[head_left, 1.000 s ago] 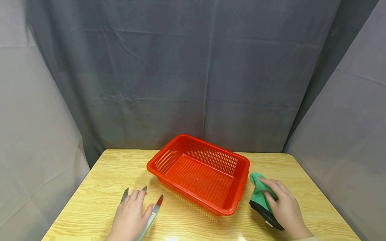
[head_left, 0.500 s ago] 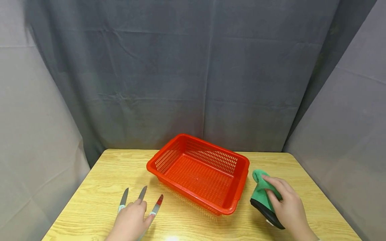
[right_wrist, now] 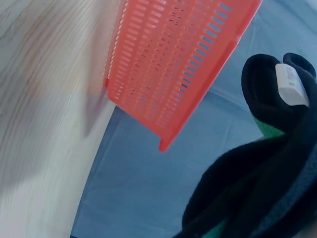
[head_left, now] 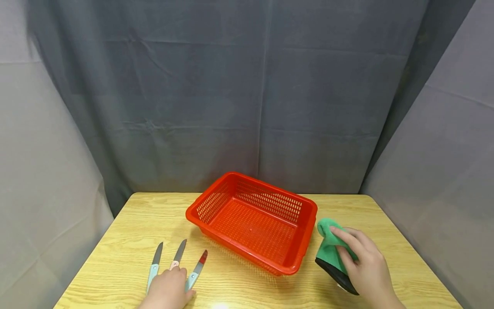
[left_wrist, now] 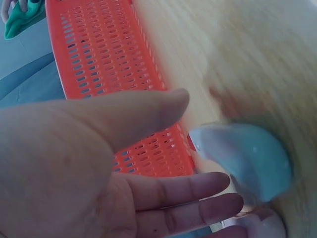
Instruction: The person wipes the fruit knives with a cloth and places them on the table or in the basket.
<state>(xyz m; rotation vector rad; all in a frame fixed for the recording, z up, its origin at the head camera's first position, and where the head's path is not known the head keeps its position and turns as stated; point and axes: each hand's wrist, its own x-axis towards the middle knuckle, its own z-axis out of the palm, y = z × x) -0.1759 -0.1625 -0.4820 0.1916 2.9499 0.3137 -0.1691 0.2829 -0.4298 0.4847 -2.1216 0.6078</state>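
Three knives lie side by side at the table's front left: a light-blue-handled knife [head_left: 153, 268], a pink-handled knife [head_left: 179, 253] and another light-blue-handled one with a red-tipped blade [head_left: 197, 271]. My left hand [head_left: 168, 288] is low over their handles, fingertips right at the pink one. In the left wrist view its thumb and fingers [left_wrist: 183, 191] extend beside a light-blue handle [left_wrist: 262, 161], with nothing between them. On the right, my right hand [head_left: 366, 262] pinches a folded green cloth [head_left: 329, 249] with a black border between thumb and fingers; the black border [right_wrist: 237, 183] fills the right wrist view's lower right.
A red perforated plastic basket [head_left: 242, 250] stands angled at the table's middle, between both hands. Nothing lies inside it. The wooden table [head_left: 127, 240] is backed by a grey curtain [head_left: 208, 107], with pale cloth walls at both sides.
My left hand has drawn back toward the front edge, uncovering more of the knives' blades and handles. The right hand still holds the cloth, nearly in place.
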